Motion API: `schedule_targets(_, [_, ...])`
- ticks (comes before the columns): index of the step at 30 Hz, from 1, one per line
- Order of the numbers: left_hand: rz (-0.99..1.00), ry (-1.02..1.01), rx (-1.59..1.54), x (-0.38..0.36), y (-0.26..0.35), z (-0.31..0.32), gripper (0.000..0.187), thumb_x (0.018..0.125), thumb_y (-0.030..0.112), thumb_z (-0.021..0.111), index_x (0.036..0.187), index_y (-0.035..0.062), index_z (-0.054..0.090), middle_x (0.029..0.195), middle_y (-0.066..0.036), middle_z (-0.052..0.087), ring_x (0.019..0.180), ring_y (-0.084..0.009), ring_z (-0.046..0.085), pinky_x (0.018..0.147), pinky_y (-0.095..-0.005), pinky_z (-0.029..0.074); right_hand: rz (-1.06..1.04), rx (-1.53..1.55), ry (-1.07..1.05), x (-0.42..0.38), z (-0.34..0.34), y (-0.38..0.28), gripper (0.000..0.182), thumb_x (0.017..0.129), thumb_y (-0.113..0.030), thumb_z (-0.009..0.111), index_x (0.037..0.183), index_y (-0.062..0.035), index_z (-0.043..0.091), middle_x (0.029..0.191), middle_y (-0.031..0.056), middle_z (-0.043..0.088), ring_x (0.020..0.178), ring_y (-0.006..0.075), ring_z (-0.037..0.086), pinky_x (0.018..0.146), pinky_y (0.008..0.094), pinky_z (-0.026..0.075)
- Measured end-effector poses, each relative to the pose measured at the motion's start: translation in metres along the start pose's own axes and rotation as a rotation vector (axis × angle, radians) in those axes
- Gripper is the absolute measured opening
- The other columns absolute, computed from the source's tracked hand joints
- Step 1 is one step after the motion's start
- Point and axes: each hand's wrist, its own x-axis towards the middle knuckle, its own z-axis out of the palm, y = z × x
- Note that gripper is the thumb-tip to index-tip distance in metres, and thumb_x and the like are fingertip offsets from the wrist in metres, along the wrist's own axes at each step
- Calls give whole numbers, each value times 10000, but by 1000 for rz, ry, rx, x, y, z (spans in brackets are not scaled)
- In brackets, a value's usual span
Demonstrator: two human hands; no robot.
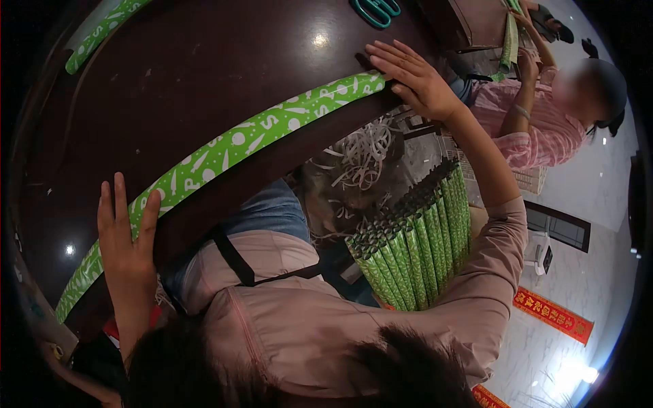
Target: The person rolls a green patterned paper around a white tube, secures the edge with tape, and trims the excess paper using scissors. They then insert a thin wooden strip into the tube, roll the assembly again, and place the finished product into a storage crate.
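Note:
A long green roll with white carrot shapes and letters lies along the edge of the dark table. My left hand rests over its lower left part, fingers spread. At the roll's other end, my right hand lies with its fingers stretched out and its palm side by the tip. Neither hand is closed round the roll. Part of the roll is hidden beneath my left hand.
Teal-handled scissors and another green roll lie farther up the table. Many upright green rolls stand bundled below, beside tangled white strips. A person in pink handles green material at upper right.

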Motion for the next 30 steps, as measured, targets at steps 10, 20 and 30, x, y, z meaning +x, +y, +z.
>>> schedule_targets(10, [18,7,2,0,-3,-2,584,867,-58,524,1373,233,539,1521,-141,358,1370,-414,366,1057,-528,405,-241,19,27,71,18,-56,686,815,-222,674,1444,-294,408,1504,10,404,1317,249,468,1100,454,400])
schedule_targets(20, [16,9,-48,-23,11,-2,626,822,-104,508,1323,261,594,1536,-136,337,1368,-429,359,1059,-542,392,-357,-330,-39,57,11,-72,726,813,-105,611,1391,-497,413,1553,-44,314,1374,226,401,1124,432,381])
schedule_targets(30, [30,-5,-51,-14,-1,-5,464,914,48,508,1313,261,608,1536,-134,338,1351,-431,383,1079,-541,360,-285,-30,-81,82,9,-93,692,820,-297,644,1413,-514,361,1565,-40,284,1393,233,368,1150,442,334])
